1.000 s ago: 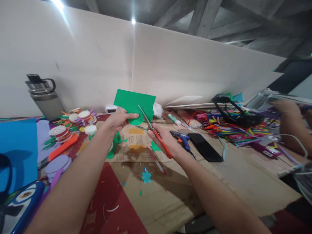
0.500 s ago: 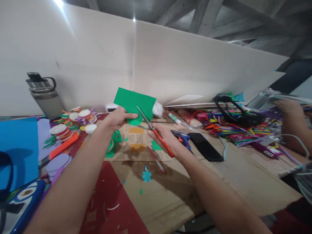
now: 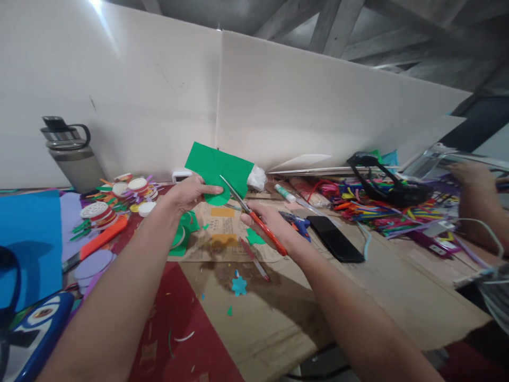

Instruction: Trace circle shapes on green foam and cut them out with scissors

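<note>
My left hand pinches a sheet of green paper at its left side, thumb on top. The sheet is held up above the table, and its lower edge has a rounded, cut outline. In my right hand is a pair of scissors with red handles, its blades lying at the sheet's lower right part. Beneath, a green paper shape, a red pen and a blue flower-shaped cutout lie on the brown cardboard. A roll of tape rests by green scraps below my left wrist.
A water bottle, small round paper pieces and an orange cutter are at left. To the right lie a glue gun, a black phone and colourful pipe cleaners. Another person's hand is at far right.
The green paper and the scissors have shifted slightly left, with the blades still at the paper. Both hands keep their hold.
</note>
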A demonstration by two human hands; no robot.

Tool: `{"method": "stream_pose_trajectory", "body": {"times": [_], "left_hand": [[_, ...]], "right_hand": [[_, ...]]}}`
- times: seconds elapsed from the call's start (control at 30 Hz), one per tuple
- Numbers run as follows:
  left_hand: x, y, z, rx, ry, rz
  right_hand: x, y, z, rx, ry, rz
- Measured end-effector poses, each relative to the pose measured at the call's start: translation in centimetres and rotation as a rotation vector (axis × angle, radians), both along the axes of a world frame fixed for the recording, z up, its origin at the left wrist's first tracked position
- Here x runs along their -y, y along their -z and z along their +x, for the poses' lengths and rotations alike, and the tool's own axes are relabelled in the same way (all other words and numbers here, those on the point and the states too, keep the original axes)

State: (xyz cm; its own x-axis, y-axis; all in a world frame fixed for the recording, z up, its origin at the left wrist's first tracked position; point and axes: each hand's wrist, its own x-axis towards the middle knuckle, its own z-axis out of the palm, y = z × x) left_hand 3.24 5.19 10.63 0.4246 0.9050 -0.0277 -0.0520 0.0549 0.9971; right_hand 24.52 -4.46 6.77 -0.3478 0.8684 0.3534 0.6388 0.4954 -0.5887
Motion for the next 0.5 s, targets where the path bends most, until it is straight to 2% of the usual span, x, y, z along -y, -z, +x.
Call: {"method": "stream_pose_trajectory", "body": {"times": [0.23,0.5], "left_hand": [[0.38,-0.25,0.03,0.039,-0.012,-0.001],[0.41,-0.3,0.05,0.035,0.047,-0.002]], "right_hand": [[0.14,-0.1,0.09,0.012,-0.016,-0.001],[0.23,-0.12,0.01,0.021,0.008,-0.004]]}}
